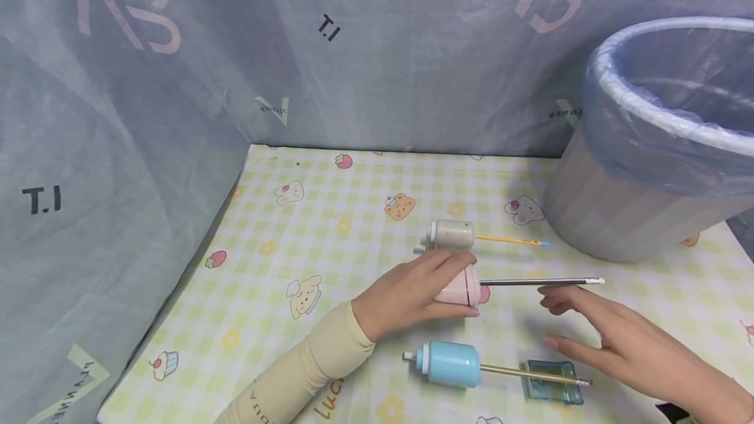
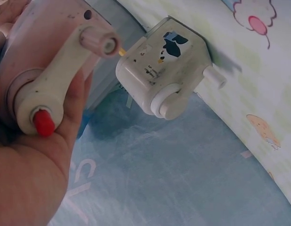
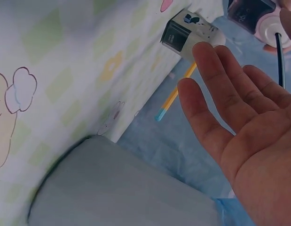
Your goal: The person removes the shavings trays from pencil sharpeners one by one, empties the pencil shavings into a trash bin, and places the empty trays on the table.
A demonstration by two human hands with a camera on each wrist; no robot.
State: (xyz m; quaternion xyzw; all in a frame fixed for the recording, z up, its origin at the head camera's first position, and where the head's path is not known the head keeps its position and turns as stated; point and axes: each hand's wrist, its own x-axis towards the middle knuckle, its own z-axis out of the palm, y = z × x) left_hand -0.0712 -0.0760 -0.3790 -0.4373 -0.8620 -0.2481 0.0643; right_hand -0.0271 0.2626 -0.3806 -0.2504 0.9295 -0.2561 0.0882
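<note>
My left hand [image 1: 415, 290] grips a pink crank pencil sharpener [image 1: 459, 288], with a dark pencil [image 1: 530, 282] sticking out of it to the right. In the left wrist view the pink sharpener's crank [image 2: 60, 70] shows, with a red tip at its hub. My right hand [image 1: 612, 332] has its fingers extended and apart, near the dark pencil's far end, holding nothing. Behind the pink sharpener lies a whitish sharpener [image 1: 453, 233] with a yellow pencil [image 1: 509, 239] in it. Nearer to me is a blue sharpener [image 1: 453, 364] holding a gold pencil [image 1: 506, 370].
A translucent teal tray [image 1: 554, 392] sits under the gold pencil's end. At the right stands a large grey bin [image 1: 618, 201] lined with a blue plastic bag [image 1: 665, 162]. Grey-blue sheeting [image 1: 383, 70] hangs behind and left of the checked tablecloth [image 1: 353, 241].
</note>
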